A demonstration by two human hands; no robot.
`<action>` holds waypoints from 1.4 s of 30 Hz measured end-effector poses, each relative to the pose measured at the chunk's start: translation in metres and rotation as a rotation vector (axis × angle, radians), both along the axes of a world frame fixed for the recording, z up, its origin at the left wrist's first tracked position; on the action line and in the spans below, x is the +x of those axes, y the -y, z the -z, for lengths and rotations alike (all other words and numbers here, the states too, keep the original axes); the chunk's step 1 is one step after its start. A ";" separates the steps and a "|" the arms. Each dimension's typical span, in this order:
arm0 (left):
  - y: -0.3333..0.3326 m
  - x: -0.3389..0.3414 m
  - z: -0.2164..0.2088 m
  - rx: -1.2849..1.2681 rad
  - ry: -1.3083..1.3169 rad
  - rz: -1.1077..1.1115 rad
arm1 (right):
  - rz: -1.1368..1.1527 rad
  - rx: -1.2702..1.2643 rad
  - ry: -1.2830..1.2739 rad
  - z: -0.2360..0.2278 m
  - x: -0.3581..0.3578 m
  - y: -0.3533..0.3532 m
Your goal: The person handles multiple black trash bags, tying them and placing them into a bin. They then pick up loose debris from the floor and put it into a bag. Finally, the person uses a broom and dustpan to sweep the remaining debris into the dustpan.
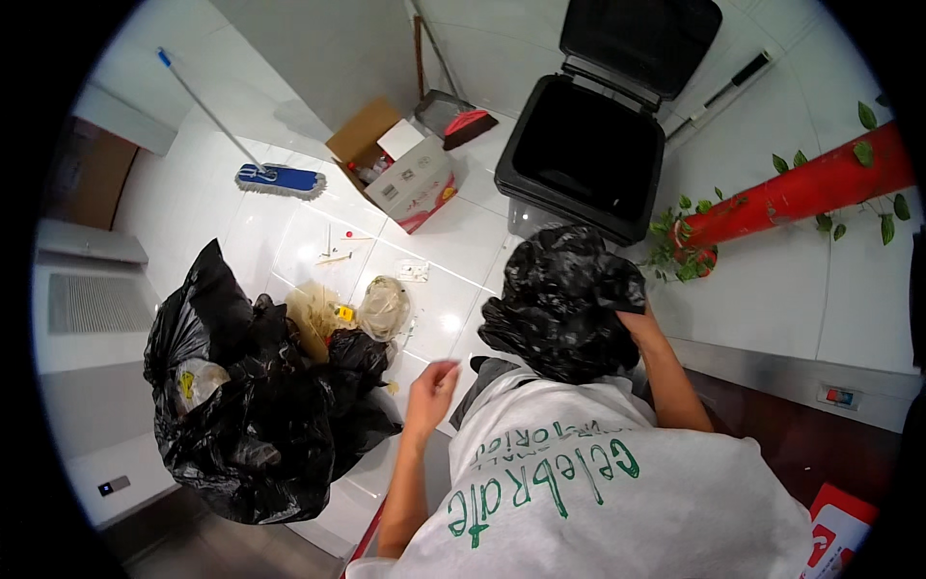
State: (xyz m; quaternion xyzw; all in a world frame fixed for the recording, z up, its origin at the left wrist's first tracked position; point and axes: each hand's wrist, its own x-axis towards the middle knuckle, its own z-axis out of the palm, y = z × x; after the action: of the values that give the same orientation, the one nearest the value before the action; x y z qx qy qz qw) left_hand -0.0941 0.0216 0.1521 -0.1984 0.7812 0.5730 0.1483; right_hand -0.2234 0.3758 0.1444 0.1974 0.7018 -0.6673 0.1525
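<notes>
Right hand [637, 326] grasping bunched black bag [559, 304] between torso and open bin [569, 214]; left hand [434, 384] apart, curled, can't tell if clenched. Likely bag-handling step; next calls for two-handed grip.

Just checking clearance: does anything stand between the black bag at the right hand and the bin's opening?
Only the near rim of the bin; nothing else visible. The lid is up, on the far side from the bag and right hand.
</notes>
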 end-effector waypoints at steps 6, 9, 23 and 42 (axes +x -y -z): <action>-0.092 -0.086 -0.073 -0.270 -0.613 0.128 | -0.327 -0.009 -0.148 -0.086 -0.027 0.099; -0.082 -0.084 -0.062 -0.339 -0.571 0.106 | -0.385 0.039 -0.127 -0.072 -0.028 0.103; 0.041 0.020 0.037 0.648 -0.445 -1.318 | -0.001 0.428 -0.105 -0.014 -0.148 -0.086; 0.110 0.180 0.065 -0.736 -0.046 -1.274 | -0.403 0.947 -1.256 -0.173 -0.244 -0.083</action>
State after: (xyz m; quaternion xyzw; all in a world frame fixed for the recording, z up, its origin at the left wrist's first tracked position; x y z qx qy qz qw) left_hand 0.0859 -0.0881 0.0870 -0.6387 0.6592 0.2530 -0.3060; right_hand -0.4676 0.4586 0.3169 -0.3004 0.8865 -0.2454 -0.2523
